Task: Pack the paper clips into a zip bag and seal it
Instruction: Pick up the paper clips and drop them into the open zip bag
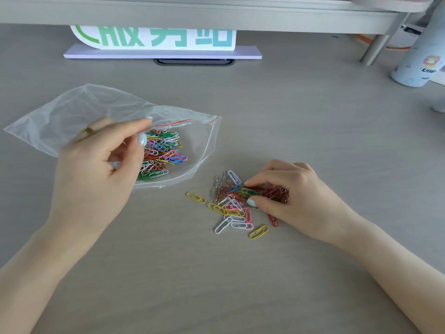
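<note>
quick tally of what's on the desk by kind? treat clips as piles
Zip bag: 1
Clip piles: 2, one in the bag, one loose
Hands: 2, left hand, right hand
Sign: 1
Bottle: 1
Total: 7

Thin, glossy, crinkled clear plastic zip bag point(72, 112); smooth colour-coated wire paper clips point(231, 208); matt grey desk point(289, 116).

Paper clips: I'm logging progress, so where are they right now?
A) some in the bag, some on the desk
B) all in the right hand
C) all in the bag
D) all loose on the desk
A: a heap of clips lies inside the bag, and another pile sits on the desk at the right hand.
</note>
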### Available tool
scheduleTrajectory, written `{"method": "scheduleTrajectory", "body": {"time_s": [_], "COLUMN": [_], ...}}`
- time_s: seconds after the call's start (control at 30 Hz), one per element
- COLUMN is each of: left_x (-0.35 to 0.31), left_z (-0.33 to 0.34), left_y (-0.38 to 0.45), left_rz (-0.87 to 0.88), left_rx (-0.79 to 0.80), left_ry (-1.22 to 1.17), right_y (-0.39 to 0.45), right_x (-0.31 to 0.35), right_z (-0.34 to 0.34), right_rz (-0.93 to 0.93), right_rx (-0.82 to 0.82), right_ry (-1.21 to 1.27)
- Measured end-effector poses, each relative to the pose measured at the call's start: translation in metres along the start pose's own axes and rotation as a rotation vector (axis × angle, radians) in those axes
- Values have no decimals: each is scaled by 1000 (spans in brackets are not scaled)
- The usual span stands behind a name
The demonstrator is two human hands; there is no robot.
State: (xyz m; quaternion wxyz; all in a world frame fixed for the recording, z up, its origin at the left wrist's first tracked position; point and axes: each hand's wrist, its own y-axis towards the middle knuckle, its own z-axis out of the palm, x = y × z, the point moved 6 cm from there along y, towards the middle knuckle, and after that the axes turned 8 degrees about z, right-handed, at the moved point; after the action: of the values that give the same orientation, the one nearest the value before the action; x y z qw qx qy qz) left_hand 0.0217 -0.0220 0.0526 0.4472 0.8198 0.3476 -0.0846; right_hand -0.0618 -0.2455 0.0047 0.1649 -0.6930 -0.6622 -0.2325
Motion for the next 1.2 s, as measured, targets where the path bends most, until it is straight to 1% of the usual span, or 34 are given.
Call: {"method": "scheduleTrajectory", "body": {"time_s": [0.17,0.33,0.67,0.8,0.9,1.0,1.1,1.2], "left_x": [0,1,0,0,1,0,-2,0], "left_z": [0,0,-2,-3,-4,-5,-7,-6], "left_y": [-1,0,0,0,1,2,3,3], "left_rz": [0,3,-10,-17,-33,-34,-33,-51], "left_rx": [1,2,-24,-27,-35,-45,-38,1], "left_ry": [1,7,9,-15,-36,-29,-18,-12], "right_y": [-2,-1,-4,-4,-4,-5,-1,14], "right_x": [4,6,10,10,10,7,6,11], "right_z": [1,5,2,1,-2,-6,-10,-12], "right_rz": [19,-14,-61,-55,-8,103,141,152], "right_rx": [-18,23,-91,-72,-30,12,-9,-26], "right_ry": [-57,-14,-88,-68,34,248,318,410]}}
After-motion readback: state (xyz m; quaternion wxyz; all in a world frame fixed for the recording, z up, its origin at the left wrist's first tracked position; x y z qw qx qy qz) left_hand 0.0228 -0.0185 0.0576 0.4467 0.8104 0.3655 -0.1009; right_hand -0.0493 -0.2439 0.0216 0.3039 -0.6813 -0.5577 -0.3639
